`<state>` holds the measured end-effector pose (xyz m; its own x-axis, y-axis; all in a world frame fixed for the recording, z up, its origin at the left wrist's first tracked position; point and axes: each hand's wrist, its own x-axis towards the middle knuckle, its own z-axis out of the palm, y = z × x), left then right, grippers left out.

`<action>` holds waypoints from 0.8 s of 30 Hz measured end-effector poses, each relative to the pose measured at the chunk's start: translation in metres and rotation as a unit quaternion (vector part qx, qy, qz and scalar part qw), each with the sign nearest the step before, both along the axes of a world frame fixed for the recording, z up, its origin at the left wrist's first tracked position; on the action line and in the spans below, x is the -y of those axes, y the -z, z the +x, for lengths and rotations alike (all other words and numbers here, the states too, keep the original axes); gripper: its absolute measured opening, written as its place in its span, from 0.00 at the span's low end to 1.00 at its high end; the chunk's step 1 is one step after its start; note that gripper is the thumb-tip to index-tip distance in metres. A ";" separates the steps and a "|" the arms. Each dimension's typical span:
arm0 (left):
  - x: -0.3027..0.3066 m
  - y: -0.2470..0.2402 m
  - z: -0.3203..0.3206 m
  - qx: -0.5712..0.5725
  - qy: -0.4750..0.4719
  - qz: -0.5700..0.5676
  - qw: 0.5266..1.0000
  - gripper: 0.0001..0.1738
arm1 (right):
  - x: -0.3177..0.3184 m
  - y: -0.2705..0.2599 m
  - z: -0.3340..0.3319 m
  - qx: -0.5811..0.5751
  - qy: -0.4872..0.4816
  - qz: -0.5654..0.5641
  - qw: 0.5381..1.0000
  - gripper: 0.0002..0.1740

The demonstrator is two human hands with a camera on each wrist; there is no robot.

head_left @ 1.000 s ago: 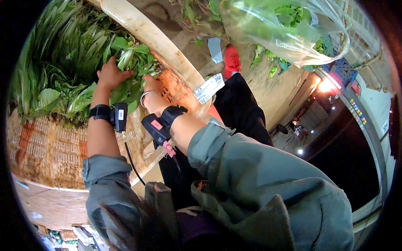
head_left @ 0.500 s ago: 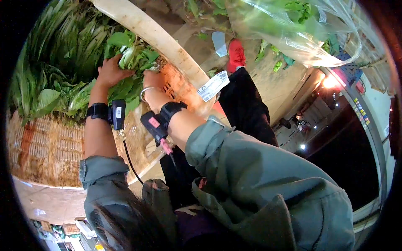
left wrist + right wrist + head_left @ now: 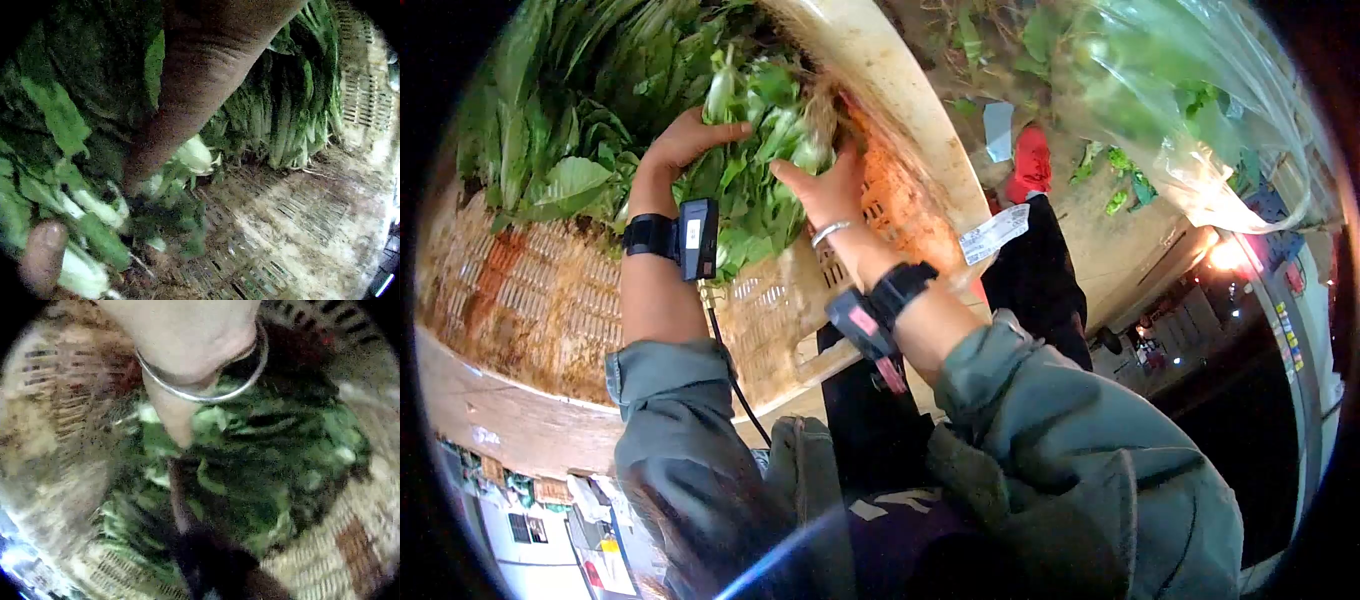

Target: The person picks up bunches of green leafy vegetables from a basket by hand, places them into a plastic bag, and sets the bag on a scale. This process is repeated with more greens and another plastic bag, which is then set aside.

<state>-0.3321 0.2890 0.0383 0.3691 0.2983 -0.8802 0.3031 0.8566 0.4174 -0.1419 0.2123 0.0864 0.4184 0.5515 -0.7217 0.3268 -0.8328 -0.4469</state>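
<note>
A bunch of leafy greens (image 3: 750,190) with pale stems and roots is between the two hands at the basket's near side. The left hand (image 3: 680,145) grips its left side, thumb across the leaves and fingers hidden behind them. In the left wrist view a thumb tip (image 3: 44,253) lies by white stems (image 3: 84,275). On the bunch's right, by the roots, the right hand (image 3: 830,190), with a silver bangle (image 3: 830,233), holds it between thumb and fingers. Leaves (image 3: 250,462) fill the middle of the blurred right wrist view.
More greens (image 3: 520,110) are piled at the basket's far left. The stained, slotted basket (image 3: 530,290) has a pale raised rim (image 3: 900,70) carrying a label (image 3: 995,235). Beyond are a clear plastic bag (image 3: 1200,130), a red shoe (image 3: 1030,160) and scattered leaves (image 3: 1115,200).
The head view has shifted, moving the basket and shoe rightward in it. Both hands stand farther apart around the bunch, and the right thumb now shows spread from its fingers.
</note>
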 end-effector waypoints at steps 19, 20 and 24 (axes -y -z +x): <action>0.100 -0.180 -0.072 -0.013 -0.255 0.049 0.966 0.35 | -0.070 -0.166 -0.017 -0.486 -0.013 -0.099 0.868 0.31; 0.152 -0.185 -0.087 0.070 -0.333 0.096 0.935 0.28 | -0.071 -0.177 -0.026 -0.469 -0.073 -0.051 0.879 0.34; 0.184 -0.250 -0.054 -0.052 -0.499 -0.022 0.865 0.24 | -0.046 -0.130 -0.056 -0.422 -0.215 -0.204 0.857 0.29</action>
<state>-0.3866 0.1054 0.2887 -0.1348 0.3876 -0.9119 -0.5619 0.7281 0.3926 -0.1976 0.2587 0.2161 -0.5260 0.1529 -0.8367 0.3468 -0.8597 -0.3751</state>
